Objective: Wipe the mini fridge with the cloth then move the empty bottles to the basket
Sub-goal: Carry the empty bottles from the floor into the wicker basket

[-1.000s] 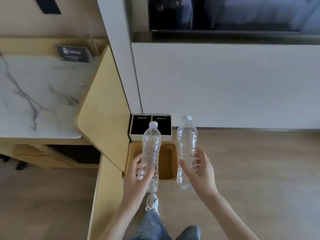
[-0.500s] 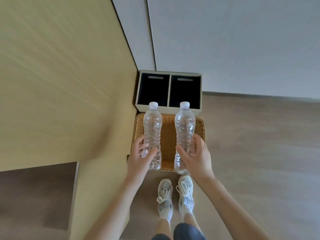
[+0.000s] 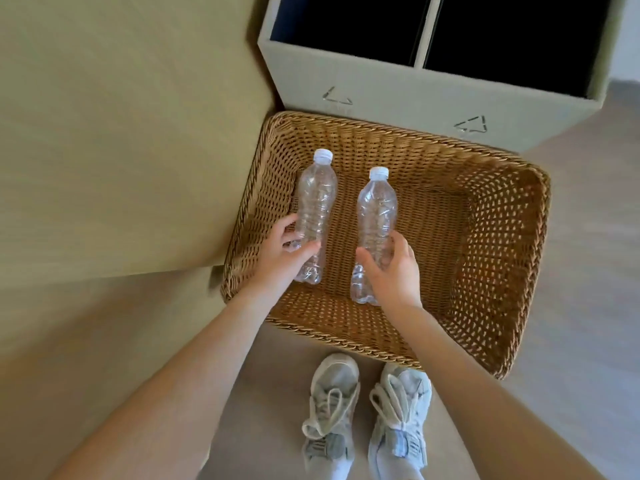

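Head view: left hand grasps the left bottle and right hand grasps the right bottle, both inside the basket, caps pointing away. Basket wall is just left of the left hand, with open wicker to the right of the right hand. Bin sits at the far rim, panel to the left. Shoes are on the floor.

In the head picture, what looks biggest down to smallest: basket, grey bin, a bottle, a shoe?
1. Basket
2. Grey bin, though partly cut off
3. Left bottle and left shoe look alike; the shoe is nearer, so unranked.
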The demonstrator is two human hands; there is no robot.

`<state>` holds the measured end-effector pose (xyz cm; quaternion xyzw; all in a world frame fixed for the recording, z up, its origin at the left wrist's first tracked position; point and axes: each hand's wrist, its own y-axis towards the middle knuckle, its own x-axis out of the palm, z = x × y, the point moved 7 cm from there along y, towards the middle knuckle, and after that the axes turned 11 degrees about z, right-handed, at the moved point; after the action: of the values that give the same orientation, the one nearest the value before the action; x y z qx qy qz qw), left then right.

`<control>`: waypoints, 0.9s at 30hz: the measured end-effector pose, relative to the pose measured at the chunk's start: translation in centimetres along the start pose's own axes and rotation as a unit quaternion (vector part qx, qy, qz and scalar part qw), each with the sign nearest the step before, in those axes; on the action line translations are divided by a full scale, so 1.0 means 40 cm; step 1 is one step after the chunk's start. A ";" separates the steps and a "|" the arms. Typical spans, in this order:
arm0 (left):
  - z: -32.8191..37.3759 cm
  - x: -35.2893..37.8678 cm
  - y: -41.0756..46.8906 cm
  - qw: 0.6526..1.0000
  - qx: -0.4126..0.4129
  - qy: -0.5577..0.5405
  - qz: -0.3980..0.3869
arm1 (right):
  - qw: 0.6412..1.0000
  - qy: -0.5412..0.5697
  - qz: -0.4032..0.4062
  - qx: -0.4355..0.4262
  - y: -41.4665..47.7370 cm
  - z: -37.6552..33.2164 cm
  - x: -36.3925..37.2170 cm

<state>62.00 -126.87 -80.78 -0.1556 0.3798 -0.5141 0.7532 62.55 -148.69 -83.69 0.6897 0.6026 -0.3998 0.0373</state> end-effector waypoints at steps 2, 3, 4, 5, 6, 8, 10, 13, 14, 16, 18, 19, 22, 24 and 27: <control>-0.051 0.027 0.056 1.000 0.001 0.011 -0.001 | 1.000 0.004 0.001 0.007 0.037 0.036 0.060; -0.073 0.039 0.079 1.000 0.000 0.014 -0.004 | 1.000 0.007 0.000 0.009 0.050 0.049 0.084; -0.092 0.050 0.100 1.000 -0.001 0.018 -0.007 | 1.000 0.009 0.000 0.011 0.061 0.058 0.105; -0.107 0.060 0.118 1.000 0.000 0.024 -0.010 | 1.000 0.011 -0.002 0.011 0.070 0.065 0.123; -0.121 0.067 0.133 0.999 0.000 0.030 -0.011 | 1.000 0.009 -0.006 0.013 0.076 0.071 0.141; -0.139 0.080 0.158 0.999 0.002 0.038 -0.013 | 1.000 -0.002 -0.017 0.017 0.089 0.078 0.170; -0.143 0.094 0.171 0.999 0.011 0.046 -0.019 | 0.999 -0.014 -0.024 0.018 0.100 0.079 0.194; -0.141 0.110 0.183 0.998 0.031 0.058 -0.013 | 0.999 -0.028 -0.031 0.017 0.111 0.076 0.223; -0.137 0.115 0.186 0.998 0.035 0.061 -0.006 | 0.999 -0.034 -0.032 0.017 0.116 0.076 0.231; -0.132 0.122 0.189 0.997 0.043 0.067 0.006 | 0.998 -0.060 -0.033 0.008 0.125 0.073 0.240; -0.128 0.124 0.193 0.995 0.052 0.088 0.012 | 0.993 -0.112 -0.043 -0.004 0.131 0.067 0.241; -0.125 0.121 0.192 0.993 0.057 0.106 0.015 | 0.988 -0.147 -0.052 -0.012 0.131 0.062 0.236; -0.081 0.095 0.160 0.980 0.081 0.174 0.046 | 0.974 -0.215 -0.053 -0.043 0.115 0.029 0.180; -0.017 0.067 0.101 0.970 0.120 0.198 0.072 | 0.972 -0.217 -0.039 -0.080 0.086 -0.024 0.105; 0.112 0.014 -0.031 0.968 0.156 0.185 0.070 | 0.974 -0.184 -0.012 -0.134 0.017 -0.144 -0.050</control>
<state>64.57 -128.57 -77.28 0.0889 0.4374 -0.5326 0.7191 66.16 -147.40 -78.89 0.5855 0.6419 -0.4359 0.2350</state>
